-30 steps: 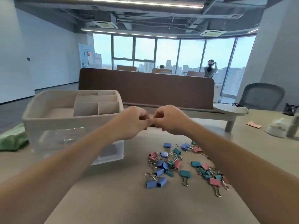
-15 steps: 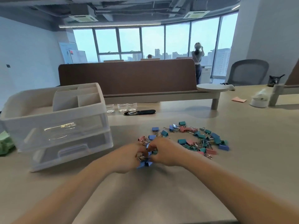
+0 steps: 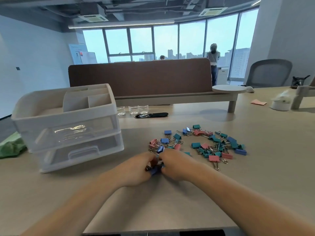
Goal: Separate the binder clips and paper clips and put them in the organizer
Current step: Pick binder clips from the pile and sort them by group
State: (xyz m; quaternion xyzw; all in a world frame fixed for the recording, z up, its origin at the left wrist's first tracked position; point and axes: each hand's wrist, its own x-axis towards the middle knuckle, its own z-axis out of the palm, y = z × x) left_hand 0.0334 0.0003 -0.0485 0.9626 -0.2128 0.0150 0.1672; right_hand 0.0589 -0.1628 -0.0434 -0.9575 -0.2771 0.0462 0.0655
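With your left hand (image 3: 136, 169) and right hand (image 3: 177, 166) both pinching the tangled blue binder clips (image 3: 154, 171), separate slowly, or snagged handles may drag neighbouring clips (image 3: 164, 140) across the bench (image 3: 255, 176).

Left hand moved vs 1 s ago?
Yes. The left hand dropped from level with the organizer top down to the table, at the near edge of the binder clips.

Beige desk (image 3: 265, 138) is backed by brown divider panel (image 3: 139, 77), grey mesh office chair (image 3: 269, 72) at right, white wall (image 3: 34, 57) at left, curved floor-to-ceiling windows (image 3: 192, 41) giving hazy daylight, exposed dark ceiling (image 3: 153, 7) carrying a lit linear light (image 3: 121, 25).
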